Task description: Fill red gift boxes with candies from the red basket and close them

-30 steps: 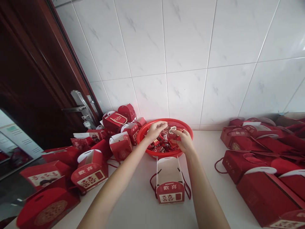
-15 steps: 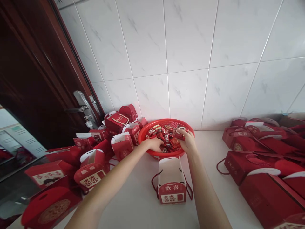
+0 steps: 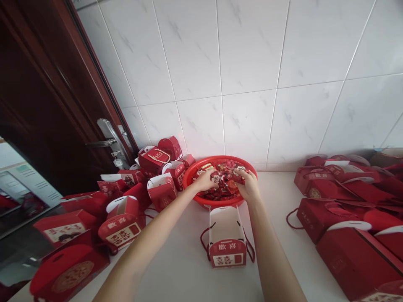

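A red plastic basket (image 3: 189, 184) filled with wrapped candies (image 3: 222, 193) stands by the tiled wall. My left hand (image 3: 205, 181) is over its left side, fingers closed on a red wrapped candy (image 3: 215, 178) with a pale label. At the right side of the basket, my right hand (image 3: 249, 184) pinches a red candy packet (image 3: 238, 176), its far part overlapping others. Between my forearms an open red gift box (image 3: 227, 253) with white inner walls and dark red cord handles sits in front of the basket; its inside bottom is hard to see.
Several red gift boxes (image 3: 121, 230) crowd the table's left side, some with open tops. More boxes (image 3: 355, 260) are packed on the right. A dark wooden door (image 3: 40, 92) with a metal handle (image 3: 108, 142) stands at the left, beside the wall.
My left hand has risen from the basket's near left part and moved slightly back, now with a candy in its fingers. My right hand has barely moved.
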The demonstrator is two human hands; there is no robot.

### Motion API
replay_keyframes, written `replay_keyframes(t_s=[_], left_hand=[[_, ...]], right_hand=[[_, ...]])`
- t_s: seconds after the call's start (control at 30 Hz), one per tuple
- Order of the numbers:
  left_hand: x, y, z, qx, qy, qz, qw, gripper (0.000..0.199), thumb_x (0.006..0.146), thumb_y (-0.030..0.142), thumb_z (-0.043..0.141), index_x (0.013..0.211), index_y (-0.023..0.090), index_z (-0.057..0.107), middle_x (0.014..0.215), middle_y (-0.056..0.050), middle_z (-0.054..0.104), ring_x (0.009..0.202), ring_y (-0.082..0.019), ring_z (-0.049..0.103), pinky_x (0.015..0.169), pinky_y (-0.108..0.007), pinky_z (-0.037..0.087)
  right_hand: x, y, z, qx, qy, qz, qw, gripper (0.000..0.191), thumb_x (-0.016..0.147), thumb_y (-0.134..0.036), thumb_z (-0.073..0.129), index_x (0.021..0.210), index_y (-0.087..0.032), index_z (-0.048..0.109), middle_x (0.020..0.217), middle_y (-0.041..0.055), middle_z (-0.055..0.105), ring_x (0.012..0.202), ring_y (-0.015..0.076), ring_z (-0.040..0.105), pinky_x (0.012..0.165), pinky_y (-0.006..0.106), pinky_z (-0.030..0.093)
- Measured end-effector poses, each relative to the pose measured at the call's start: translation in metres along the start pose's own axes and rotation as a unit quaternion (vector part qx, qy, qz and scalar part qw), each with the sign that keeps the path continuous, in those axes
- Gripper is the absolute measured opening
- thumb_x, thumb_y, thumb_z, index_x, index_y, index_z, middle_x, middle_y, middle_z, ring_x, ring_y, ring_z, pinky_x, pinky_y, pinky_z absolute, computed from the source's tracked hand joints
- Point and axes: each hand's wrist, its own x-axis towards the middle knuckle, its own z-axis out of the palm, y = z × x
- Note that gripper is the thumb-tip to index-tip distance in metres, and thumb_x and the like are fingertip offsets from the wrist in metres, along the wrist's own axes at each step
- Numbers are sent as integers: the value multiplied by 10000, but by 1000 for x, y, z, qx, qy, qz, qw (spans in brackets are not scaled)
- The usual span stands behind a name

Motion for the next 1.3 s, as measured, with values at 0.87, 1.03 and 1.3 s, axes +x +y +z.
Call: replay_keyframes(t_s=[0.87,1.03,1.3], left_hand=[[-2,-6,-7,-1,164,-39,986,345,885,228,605,1224,189,656,1279,-106,694,1166,-231,657,1013,-331,489],[-23,3,-18,96,-46,-17,994,120,750,296,733,837,222,770,978,-28,788,947,-225,712,846,-263,517],[-18,18,-10,214,-284,-48,933,274,633,265,779,907,246,772,966,-28,786,874,-259,710,708,-287,510]], right_hand=[[1,0,-1,-10,0,-5,1000,137,552,-206,794,643,-194,692,744,51,753,703,200,666,549,278,529],[0,0,1,-5,8,-7,1000,138,528,-199,794,628,-198,699,733,43,751,684,192,660,540,270,527],[0,0,1,1,13,-10,1000,149,530,-194,798,635,-197,692,740,51,749,741,209,681,582,282,544]])
